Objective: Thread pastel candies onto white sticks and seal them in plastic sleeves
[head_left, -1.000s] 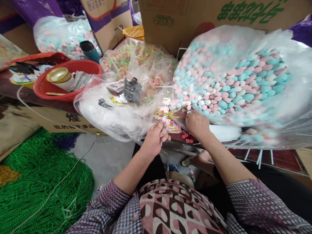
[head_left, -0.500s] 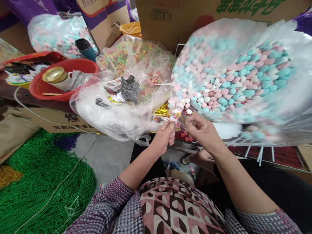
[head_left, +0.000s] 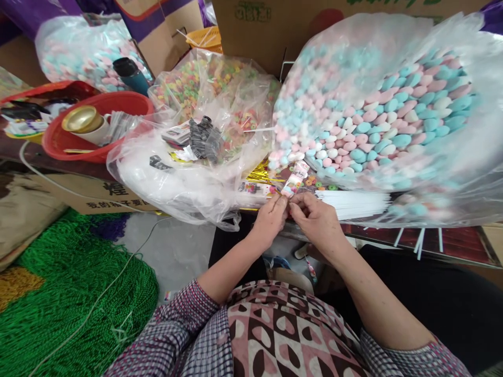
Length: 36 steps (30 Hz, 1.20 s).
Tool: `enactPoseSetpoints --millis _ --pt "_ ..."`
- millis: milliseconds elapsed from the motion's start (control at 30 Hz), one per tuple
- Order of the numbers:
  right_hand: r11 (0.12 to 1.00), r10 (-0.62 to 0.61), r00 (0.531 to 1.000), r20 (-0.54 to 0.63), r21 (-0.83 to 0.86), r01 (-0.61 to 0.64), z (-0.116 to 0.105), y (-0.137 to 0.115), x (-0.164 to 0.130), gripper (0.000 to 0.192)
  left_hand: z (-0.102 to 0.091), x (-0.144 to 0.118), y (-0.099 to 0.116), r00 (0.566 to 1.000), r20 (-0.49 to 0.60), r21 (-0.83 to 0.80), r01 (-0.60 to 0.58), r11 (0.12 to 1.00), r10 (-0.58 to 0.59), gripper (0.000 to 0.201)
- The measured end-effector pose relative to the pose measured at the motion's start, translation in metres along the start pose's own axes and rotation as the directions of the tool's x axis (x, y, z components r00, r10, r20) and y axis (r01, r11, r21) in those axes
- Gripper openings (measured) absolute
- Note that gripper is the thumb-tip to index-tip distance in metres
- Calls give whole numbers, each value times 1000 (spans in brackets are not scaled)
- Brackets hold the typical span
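Observation:
My left hand (head_left: 270, 220) and my right hand (head_left: 314, 217) meet in front of me, both pinching the lower end of a small clear packet of sweets (head_left: 294, 179) that sticks up between them. A thin gold twist tie seems to sit at the fingertips. Just behind the packet lies a huge clear bag of pink, blue and white sweets (head_left: 377, 120). A bundle of white sticks (head_left: 353, 203) lies on the table to the right of my hands, with gold ties (head_left: 261, 173) to their left.
A clear bag of coloured ring sweets (head_left: 204, 89) and a crumpled plastic bag (head_left: 176, 178) sit left of centre. A red basin (head_left: 94, 125) holds a gold-lidded cup. Cardboard boxes (head_left: 267, 31) stand behind. Green netting (head_left: 74, 293) covers the floor at lower left.
My right hand came away from the big sweet bag and joined my left hand at the base of the small packet. The packet shifted right and the camera tilted slightly down.

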State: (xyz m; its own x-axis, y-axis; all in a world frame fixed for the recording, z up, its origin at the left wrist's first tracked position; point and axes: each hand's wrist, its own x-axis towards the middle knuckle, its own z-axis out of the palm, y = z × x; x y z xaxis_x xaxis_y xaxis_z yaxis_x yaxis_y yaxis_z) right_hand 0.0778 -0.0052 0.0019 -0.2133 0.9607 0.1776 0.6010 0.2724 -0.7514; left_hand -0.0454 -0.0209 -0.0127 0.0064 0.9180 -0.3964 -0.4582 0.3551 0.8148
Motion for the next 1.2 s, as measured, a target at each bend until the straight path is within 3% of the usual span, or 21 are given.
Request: enactPoseSetpoints --millis 133,233,367,433,500,600,667,800,900,1033,1100,1200 --pt "973 102 994 -39 210 -92 -1 2 -7 16 0 -2 2 994 106 -62 -23 998 30 36" --pt "858 264 964 23 451 -246 1 6 -10 21 0 -6 4 982 177 -102 87 991 -68 32" --pt "720 308 946 103 624 -303 3 8 -13 28 -2 -10 9 932 310 -153 246 957 -190 27" --pt "697 296 948 117 653 -298 -1 9 -14 27 -4 -11 12 883 382 -156 352 923 -272 29" --pt "665 260 952 163 685 -298 -7 12 -16 27 -6 -12 14 805 472 -137 470 872 -359 33" --pt "605 165 935 314 717 -348 -15 19 -19 33 -6 -15 15 689 574 -90 590 803 -442 36" --pt "584 146 922 359 720 -373 -17 26 -20 31 -4 -18 14 660 602 -85 614 785 -450 36" --pt "604 254 952 172 741 -295 -8 34 -20 28 4 -23 11 706 587 -153 577 802 -396 36" --pt "732 276 961 -7 649 -206 -1 33 -19 31 10 -22 5 804 483 -189 484 854 -349 36" --pt "955 108 971 -213 293 -42 -2 23 -20 25 16 -19 -3 937 278 -180 267 947 -211 40" --pt "990 -2 968 -251 138 37 -6 18 -21 23 18 -17 -6 965 213 -158 187 970 -152 43" --pt "992 -85 971 -225 75 104 -9 16 -23 21 20 -15 -8 980 161 -127 142 982 -121 48"
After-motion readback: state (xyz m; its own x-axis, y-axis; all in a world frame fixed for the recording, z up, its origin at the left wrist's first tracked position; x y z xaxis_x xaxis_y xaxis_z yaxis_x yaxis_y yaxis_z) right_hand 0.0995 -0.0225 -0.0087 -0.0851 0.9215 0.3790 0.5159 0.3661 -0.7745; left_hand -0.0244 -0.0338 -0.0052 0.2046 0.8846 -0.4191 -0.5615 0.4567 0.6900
